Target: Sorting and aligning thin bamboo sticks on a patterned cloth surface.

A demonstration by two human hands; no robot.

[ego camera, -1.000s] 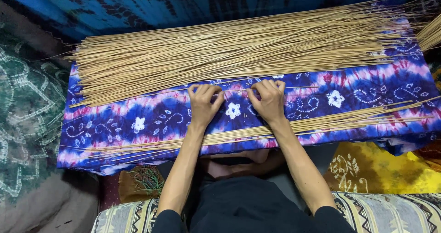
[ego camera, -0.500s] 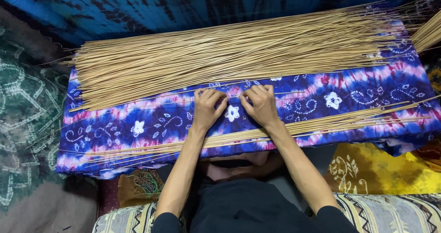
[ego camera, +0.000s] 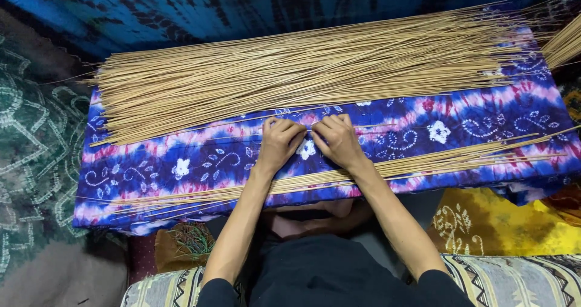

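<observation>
Bamboo sticks [ego camera: 302,71] lie heaped just beyond the fingers; a thin row [ego camera: 423,161] lies behind the wrists. Left hand [ego camera: 279,143] and right hand [ego camera: 339,140], fingers curled shut onto a few sticks on the tie-dyed cloth [ego camera: 181,161], have drawn closer together than a second ago.

Both forearms extended, left hand [ego camera: 279,143] and right hand [ego camera: 339,140] side by side, fingers curled.

bare cloth strip [ego camera: 200,161] (hands' lane), stick pile [ego camera: 302,71] beyond, stick row [ego camera: 423,161] nearer
</observation>
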